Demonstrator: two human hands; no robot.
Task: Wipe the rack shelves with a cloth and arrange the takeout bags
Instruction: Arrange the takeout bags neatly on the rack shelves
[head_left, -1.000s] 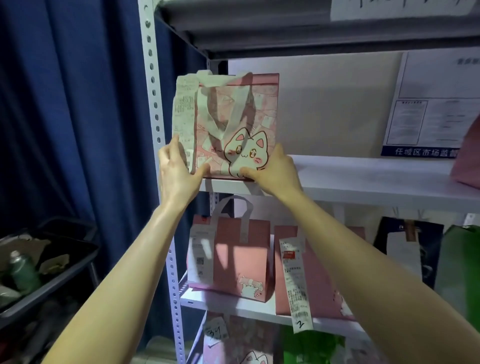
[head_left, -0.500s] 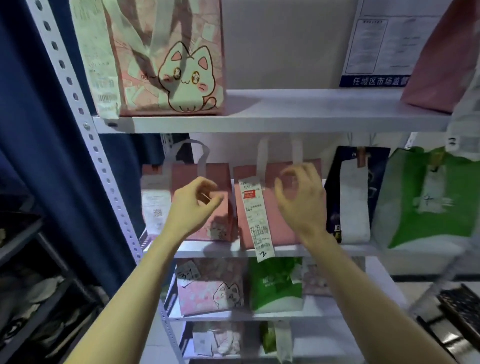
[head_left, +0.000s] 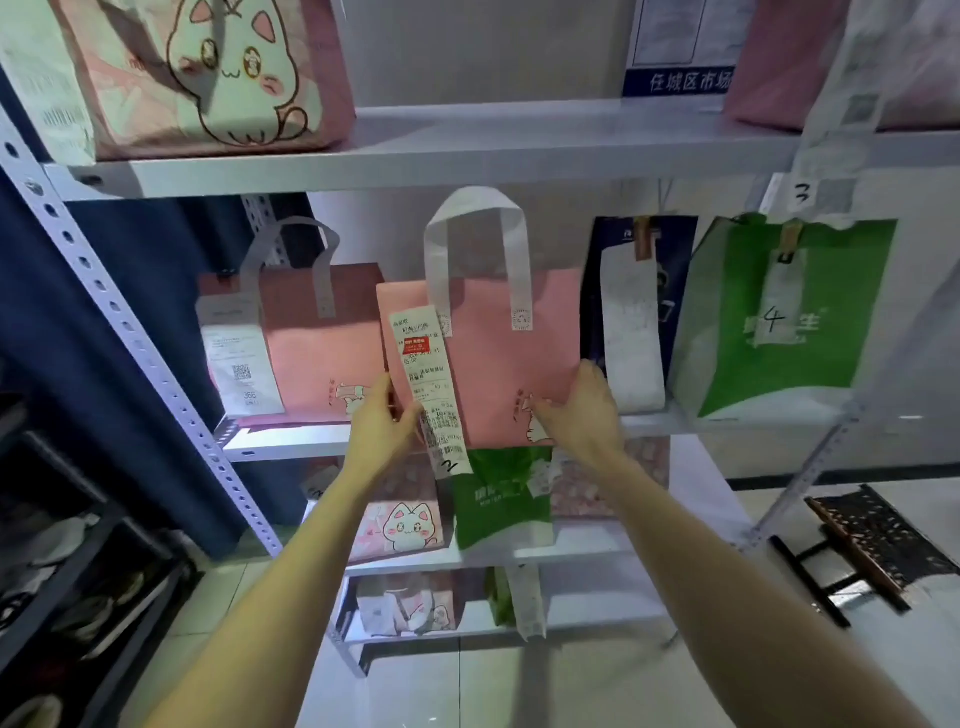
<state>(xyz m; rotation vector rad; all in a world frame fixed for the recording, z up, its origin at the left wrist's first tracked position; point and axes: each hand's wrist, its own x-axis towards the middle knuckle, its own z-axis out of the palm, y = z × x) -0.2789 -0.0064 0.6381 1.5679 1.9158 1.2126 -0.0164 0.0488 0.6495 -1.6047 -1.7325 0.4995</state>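
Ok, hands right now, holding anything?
Left hand: grips the pink bag at its lower left edge.
Right hand: grips the same bag's lower right edge.

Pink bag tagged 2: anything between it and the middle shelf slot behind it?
Nothing visible. The left hand and right hand grip the tagged bag at its lower corners, before the gap between the left pink bag and the navy bag. It hides the shelf behind it.

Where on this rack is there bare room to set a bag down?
The upper shelf has a bare stretch between the cat bag and the plain pink bag at right. The middle shelf is crowded: the left hand and right hand hold the receipted pink bag between the left pink bag and the navy bag.
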